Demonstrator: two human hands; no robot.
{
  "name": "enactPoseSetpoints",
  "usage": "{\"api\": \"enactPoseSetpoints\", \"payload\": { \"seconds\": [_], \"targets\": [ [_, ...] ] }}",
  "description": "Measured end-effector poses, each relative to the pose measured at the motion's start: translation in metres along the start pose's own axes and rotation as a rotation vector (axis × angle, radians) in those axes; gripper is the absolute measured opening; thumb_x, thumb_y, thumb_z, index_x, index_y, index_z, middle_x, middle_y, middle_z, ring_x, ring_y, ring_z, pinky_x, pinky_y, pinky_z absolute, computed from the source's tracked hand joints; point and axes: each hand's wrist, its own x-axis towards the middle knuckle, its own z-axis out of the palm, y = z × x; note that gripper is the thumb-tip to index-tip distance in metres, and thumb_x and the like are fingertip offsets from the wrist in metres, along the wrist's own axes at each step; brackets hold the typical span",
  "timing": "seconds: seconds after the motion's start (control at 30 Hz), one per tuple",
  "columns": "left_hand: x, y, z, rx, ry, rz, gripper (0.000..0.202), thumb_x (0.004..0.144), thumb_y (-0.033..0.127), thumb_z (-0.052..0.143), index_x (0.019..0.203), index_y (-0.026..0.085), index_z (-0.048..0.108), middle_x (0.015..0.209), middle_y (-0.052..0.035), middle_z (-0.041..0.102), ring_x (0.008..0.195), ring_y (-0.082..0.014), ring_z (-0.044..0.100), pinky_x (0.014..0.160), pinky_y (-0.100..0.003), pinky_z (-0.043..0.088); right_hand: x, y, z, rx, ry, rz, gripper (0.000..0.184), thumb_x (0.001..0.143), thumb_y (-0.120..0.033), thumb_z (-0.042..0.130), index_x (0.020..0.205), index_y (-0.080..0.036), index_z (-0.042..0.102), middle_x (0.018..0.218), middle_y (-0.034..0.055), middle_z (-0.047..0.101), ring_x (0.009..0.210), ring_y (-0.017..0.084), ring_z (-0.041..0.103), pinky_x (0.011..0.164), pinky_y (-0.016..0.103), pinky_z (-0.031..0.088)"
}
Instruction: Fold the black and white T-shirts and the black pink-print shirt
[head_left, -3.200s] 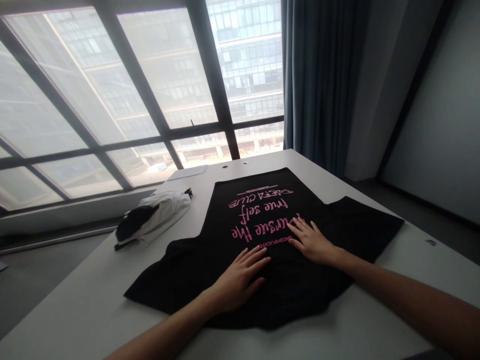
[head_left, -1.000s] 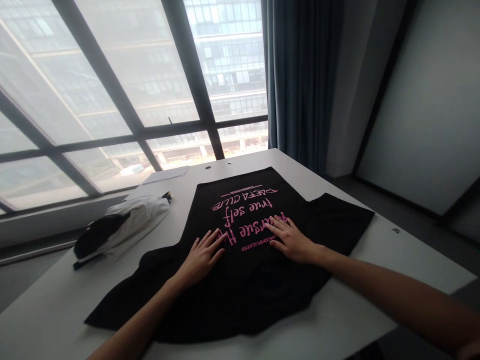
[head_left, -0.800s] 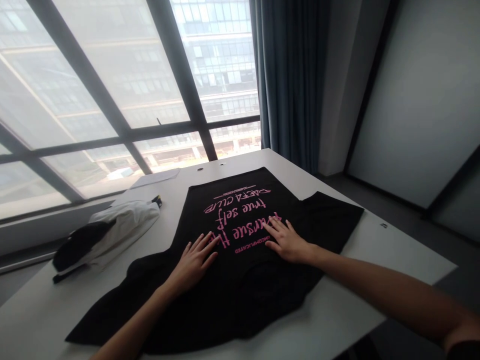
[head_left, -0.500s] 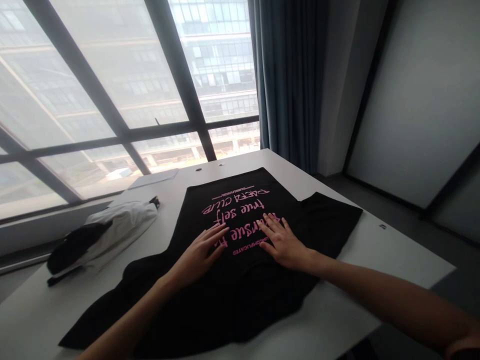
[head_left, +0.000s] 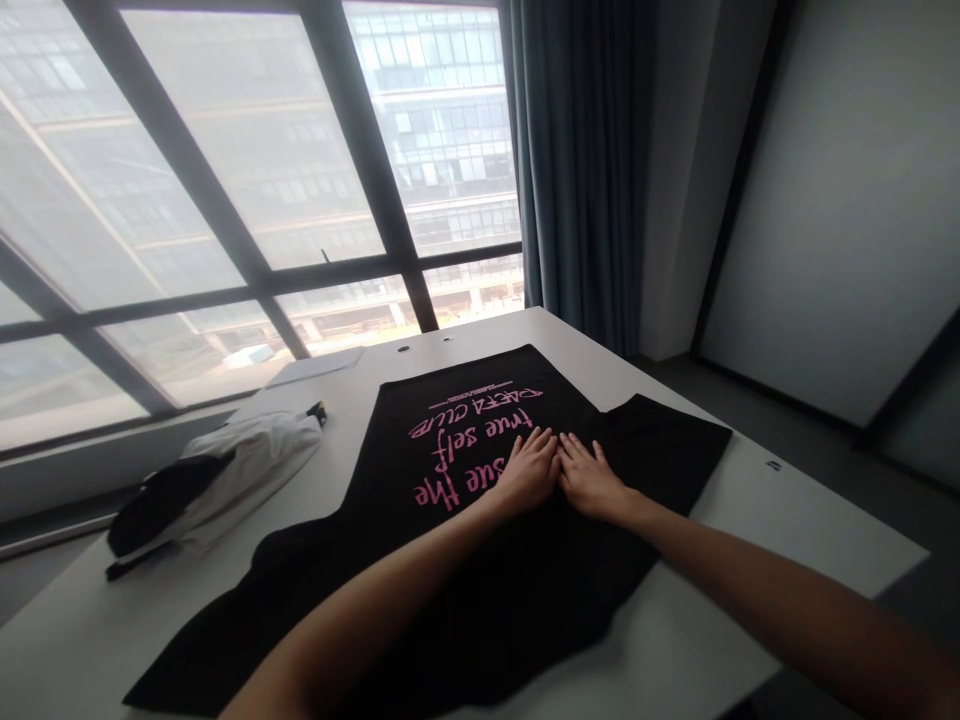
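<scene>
Spanning the white counter (head_left: 787, 520): black T-shirt (head_left: 390, 470), flat, long axis 6 to 12 o'clock, hem at 12, sleeves toward 9 and 3. Left hand (head_left: 529, 468) and right hand (head_left: 592, 480): side by side on its middle, touching, palms down, each grip released, holding nothing.

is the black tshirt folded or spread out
Spread out. The black t-shirt lies flat on the white table, pink print up, sleeves out to both sides, left hand and right hand flat on its middle.

A black T-shirt (head_left: 480, 560) with pink lettering lies spread flat — hem toward the surface's far edge, sleeves out sideways.
</scene>
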Motion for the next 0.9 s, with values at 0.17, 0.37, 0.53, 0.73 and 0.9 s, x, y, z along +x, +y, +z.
{"api": "enactPoseSetpoints", "payload": {
  "seconds": [0.17,0.37,0.53,0.73,0.9],
  "targets": [
    [0.002,-0.002,0.011,-0.024,0.011,-0.006,0.053,0.106,0.037,0.024,0.153,0.017,0.038,0.159,-0.0079,0.037,0.150,-0.0237,0.026,0.122,-0.049,0.021,-0.001,0.000,-0.002,0.035,-0.005,0.003,0.062,0.099,-0.031,0.027,0.155,-0.005,0.030,0.163,0.0158,0.023,0.152,0.029,0.017,0.120,0.061,0.013],
    [0.003,-0.001,0.007,-0.034,0.009,-0.013,0.053,0.107,0.040,0.023,0.151,0.017,0.042,0.158,-0.0084,0.039,0.150,-0.0239,0.027,0.122,-0.050,0.021,0.006,0.007,-0.020,0.075,0.097,0.045,0.054,0.100,-0.027,0.029,0.150,-0.012,0.043,0.161,0.0137,0.031,0.151,0.026,0.021,0.120,0.056,0.018],
    [0.000,0.003,0.008,0.071,0.165,-0.034,0.053,0.106,0.037,0.024,0.152,0.014,0.038,0.161,-0.0093,0.032,0.152,-0.0241,0.018,0.123,-0.052,0.015,0.013,0.018,-0.028,0.084,0.235,0.127,0.056,0.104,-0.035,0.024,0.155,-0.014,0.033,0.163,0.0121,0.027,0.152,0.025,0.017,0.121,0.053,0.017],
    [-0.001,-0.002,0.011,0.125,0.062,-0.070,0.053,0.103,0.034,0.031,0.153,0.016,0.037,0.162,-0.0093,0.031,0.151,-0.0279,0.021,0.121,-0.057,0.018,0.011,0.020,-0.012,0.033,0.015,0.119,0.062,0.103,-0.048,0.030,0.156,-0.015,0.032,0.165,0.0155,0.020,0.153,0.030,0.012,0.120,0.060,0.010],
    [0.000,-0.004,0.012,0.094,0.007,-0.082,0.053,0.103,0.037,0.032,0.152,0.019,0.041,0.161,-0.0090,0.033,0.150,-0.0283,0.025,0.120,-0.056,0.021,0.011,0.015,-0.010,0.045,0.063,0.091,0.061,0.103,-0.045,0.030,0.157,-0.016,0.031,0.165,0.0147,0.019,0.153,0.029,0.011,0.120,0.058,0.011]
  ]
}}
